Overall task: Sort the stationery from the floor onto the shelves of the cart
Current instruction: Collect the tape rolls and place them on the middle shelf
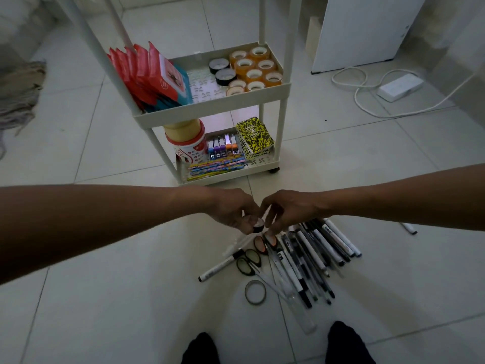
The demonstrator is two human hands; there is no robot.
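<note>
Head view: I see my left hand (232,210) and right hand (287,211) meeting low over the floor (105,298), just in front of the cart (210,111). A small black tape roll (258,225) sits between them; the left fingers (246,224) curl round its near side and grip it. The right fingers (273,224) are bent down beside the roll, their tips at the orange-handled scissors (265,243); I cannot tell whether they pinch anything.

Right beneath the hands lies the remaining stationery: black-handled scissors (249,261), a thin tape ring (255,292) lying flat and nearer to me, a marker (220,266) angled to the left, and a dense pile of pens (317,253) fanned out to the right. One pen (409,228) lies apart, farther right.

On the cart, the middle shelf holds red packets (147,74) on the left and tape rolls (253,69) on the right. The bottom shelf carries a glue jar (187,143), clips (223,147), pencils (216,166) and yellow-black notepads (256,136).
</note>
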